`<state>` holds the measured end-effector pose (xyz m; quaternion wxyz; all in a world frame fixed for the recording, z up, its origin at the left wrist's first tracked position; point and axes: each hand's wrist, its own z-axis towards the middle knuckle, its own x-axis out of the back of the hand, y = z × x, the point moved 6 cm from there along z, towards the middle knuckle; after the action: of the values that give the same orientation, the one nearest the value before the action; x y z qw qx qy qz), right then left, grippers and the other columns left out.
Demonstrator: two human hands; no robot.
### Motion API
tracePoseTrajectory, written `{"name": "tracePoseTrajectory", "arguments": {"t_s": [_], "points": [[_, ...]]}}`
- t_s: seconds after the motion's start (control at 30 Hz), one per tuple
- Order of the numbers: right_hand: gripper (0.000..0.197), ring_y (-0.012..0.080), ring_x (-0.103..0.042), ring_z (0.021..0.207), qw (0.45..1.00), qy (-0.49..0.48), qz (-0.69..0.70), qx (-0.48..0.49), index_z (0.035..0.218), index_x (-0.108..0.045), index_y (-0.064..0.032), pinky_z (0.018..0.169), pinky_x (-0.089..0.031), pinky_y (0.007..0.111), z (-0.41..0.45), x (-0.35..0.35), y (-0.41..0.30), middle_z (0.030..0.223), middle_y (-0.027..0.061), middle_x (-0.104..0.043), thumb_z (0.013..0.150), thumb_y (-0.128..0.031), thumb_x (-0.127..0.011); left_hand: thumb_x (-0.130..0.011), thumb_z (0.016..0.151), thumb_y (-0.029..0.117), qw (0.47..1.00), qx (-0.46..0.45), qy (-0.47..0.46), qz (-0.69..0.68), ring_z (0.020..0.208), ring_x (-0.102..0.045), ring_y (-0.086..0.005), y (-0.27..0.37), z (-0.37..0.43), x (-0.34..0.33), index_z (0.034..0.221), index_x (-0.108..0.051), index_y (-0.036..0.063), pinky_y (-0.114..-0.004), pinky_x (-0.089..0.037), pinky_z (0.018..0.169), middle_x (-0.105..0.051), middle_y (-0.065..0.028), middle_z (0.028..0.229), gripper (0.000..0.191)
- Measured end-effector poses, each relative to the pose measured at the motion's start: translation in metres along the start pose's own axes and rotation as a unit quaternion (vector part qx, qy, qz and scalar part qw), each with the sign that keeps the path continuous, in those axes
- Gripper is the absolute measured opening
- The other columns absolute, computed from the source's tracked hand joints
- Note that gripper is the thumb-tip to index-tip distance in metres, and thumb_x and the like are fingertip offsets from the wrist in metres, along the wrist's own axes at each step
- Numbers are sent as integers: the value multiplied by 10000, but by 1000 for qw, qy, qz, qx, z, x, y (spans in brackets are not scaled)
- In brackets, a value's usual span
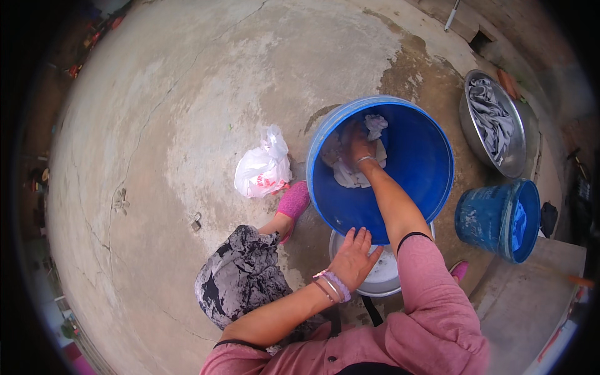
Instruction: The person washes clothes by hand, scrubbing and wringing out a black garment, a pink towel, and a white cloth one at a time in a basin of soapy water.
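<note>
A large blue plastic barrel (412,173) stands tilted before me, its mouth facing me. My right hand (360,143) reaches deep inside it, blurred, at a pale wet cloth (349,177); whether the fingers grip the cloth cannot be told. A crumpled bit of light cloth (376,125) shows just beyond the hand. My left hand (354,258) lies at the barrel's near rim with its fingers apart, holding nothing. Under the near rim, partly hidden by the barrel and my arm, is a metal basin (380,276) with whitish suds in it.
A steel basin (520,140) of grey cloth (490,117) and a blue bucket (483,220) with blue cloth (519,227) stand to the right. Leftward are a white plastic bag (265,164) and a padlock (196,222). A concrete ledge (534,281) lies at lower right.
</note>
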<state>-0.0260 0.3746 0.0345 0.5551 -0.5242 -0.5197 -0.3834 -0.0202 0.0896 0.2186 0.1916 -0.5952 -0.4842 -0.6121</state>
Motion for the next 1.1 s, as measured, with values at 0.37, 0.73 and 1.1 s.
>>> {"name": "tracePoseTrajectory", "arguments": {"t_s": [0.37,0.73,1.1], "points": [[440,309,-553,1084,995,-89,27,-24,1133,-568,-119,928,-400,450,9,-7,26,1114,153,-602,760,-353,-583,-432,845,160,1000,-3,-9,23,1269,-341,-352,1,3,6,1308,-440,114,-502,-204,1059,-408,-253,1305,465],[44,125,-555,736,754,-83,649,-59,809,-529,-70,666,-448,272,-45,137,30,799,34,-583,815,-60,-571,-411,862,138,1000,7,0,1,1247,-369,-351,-1,10,9,1287,-459,115,-502,-229,1043,-417,-250,1296,428],[87,204,-587,872,552,9,821,145,932,-518,-7,846,-468,356,-117,360,-5,926,101,-599,848,-29,-516,-487,808,143,998,-1,52,20,1169,-435,-352,-6,13,4,1261,-500,151,-492,-280,990,-483,-211,1200,454]]}}
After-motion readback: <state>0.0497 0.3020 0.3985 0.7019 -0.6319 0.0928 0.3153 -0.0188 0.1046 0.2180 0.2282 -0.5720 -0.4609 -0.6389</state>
